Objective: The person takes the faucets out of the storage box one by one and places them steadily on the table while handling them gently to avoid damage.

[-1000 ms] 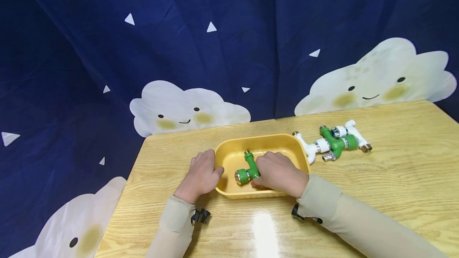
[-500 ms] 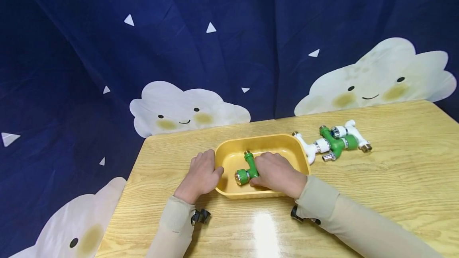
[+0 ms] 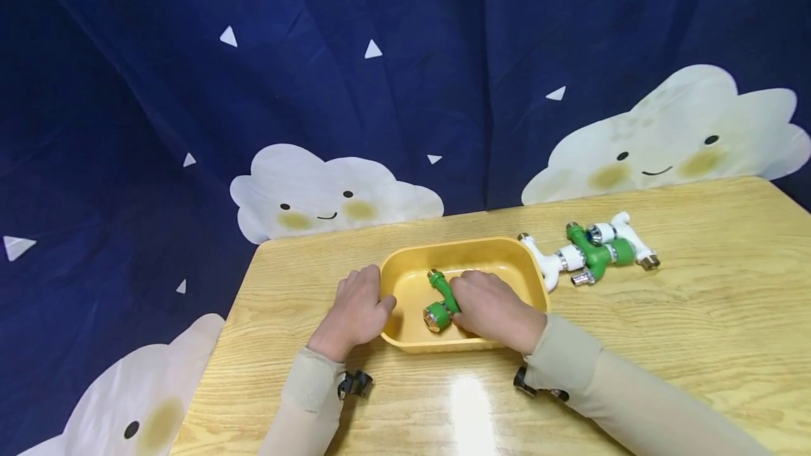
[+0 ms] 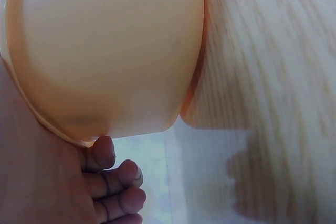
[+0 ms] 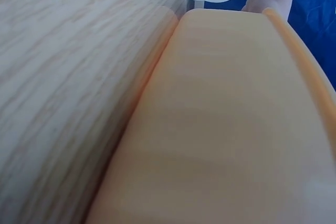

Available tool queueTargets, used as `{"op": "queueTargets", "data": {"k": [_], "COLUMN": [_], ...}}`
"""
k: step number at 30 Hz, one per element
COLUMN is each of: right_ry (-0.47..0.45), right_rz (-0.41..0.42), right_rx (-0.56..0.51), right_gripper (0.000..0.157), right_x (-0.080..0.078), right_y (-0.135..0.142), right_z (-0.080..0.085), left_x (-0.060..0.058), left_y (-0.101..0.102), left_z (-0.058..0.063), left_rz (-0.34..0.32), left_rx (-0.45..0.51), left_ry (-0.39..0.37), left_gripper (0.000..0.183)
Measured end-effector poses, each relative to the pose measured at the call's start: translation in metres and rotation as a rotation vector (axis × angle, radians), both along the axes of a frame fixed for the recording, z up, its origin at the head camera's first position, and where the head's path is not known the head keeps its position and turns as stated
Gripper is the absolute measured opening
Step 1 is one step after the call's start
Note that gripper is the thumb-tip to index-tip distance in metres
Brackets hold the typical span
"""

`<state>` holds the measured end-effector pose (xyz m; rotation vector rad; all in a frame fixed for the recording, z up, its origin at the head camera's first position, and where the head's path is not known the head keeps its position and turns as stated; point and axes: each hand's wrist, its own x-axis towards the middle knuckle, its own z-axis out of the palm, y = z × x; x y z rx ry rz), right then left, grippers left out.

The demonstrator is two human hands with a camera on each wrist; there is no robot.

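Observation:
A yellow plastic basin [image 3: 459, 243] stands on the wooden table. My left hand [image 3: 357, 305] grips its left end, thumb over the rim; in the left wrist view its fingers [image 4: 118, 182] curl on the outside, below the rim. My right hand [image 3: 491, 307] reaches into the basin and holds a green plastic tap [image 3: 443, 292]. The tap's metal threaded end points up and away, its round knob sits toward me, and the rest is hidden under the hand. In the right wrist view the basin's near wall [image 5: 220, 119] blocks the right hand from sight.
Right of the basin, a white tap [image 3: 550, 263], a green tap [image 3: 593, 255] and another white tap [image 3: 624, 236] lie close together on the table [image 3: 709, 287]. The first white one is right against the basin's end. A dark blue curtain [image 3: 405, 76] hangs behind.
Within my right hand's hold, the green tap has turned slightly; its threaded end shifted left and its knob right and toward me. My left hand stays on the rim.

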<state>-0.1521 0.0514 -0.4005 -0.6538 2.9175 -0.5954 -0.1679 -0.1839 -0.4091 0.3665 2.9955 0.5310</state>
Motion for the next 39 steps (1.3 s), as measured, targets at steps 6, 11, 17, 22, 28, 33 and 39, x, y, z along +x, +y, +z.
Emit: {"op": "queueTargets", "data": {"k": [6,11,17,22,28,33,39], "right_ry": [-0.001,0.011,0.031,0.003,-0.025,-0.006,-0.001], "right_rz": [0.033,0.062,0.104,0.117,0.113,0.112,0.096], "right_rx": [-0.012,0.003,0.010,0.031,0.056,0.074,0.065], "right_gripper": [0.020,0.022,0.021,0.023,0.023,0.022,0.021], "right_x": [-0.001,-0.001,0.001,0.000,-0.001,0.000,0.000], "right_y": [0.006,0.012,0.019,0.027,0.032,0.035,0.036], "right_z": [0.001,0.004,0.007,0.009,0.008,0.007,0.006], "left_x": [0.000,-0.002,-0.002,-0.002,-0.001,-0.001,-0.001], "left_y": [-0.001,-0.001,-0.001,-0.001,-0.001,-0.001,-0.001], "left_z": [-0.002,-0.001,0.000,-0.001,-0.002,-0.002,-0.001], "left_rz": [-0.003,-0.008,-0.010,-0.005,-0.006,-0.006,-0.005], "left_rx": [0.005,-0.004,0.002,0.006,0.007,0.007,0.003], "left_ry": [0.002,0.010,0.012,0.003,0.009,0.007,0.003], "left_gripper": [0.016,0.015,0.016,0.017,0.016,0.016,0.016]}}
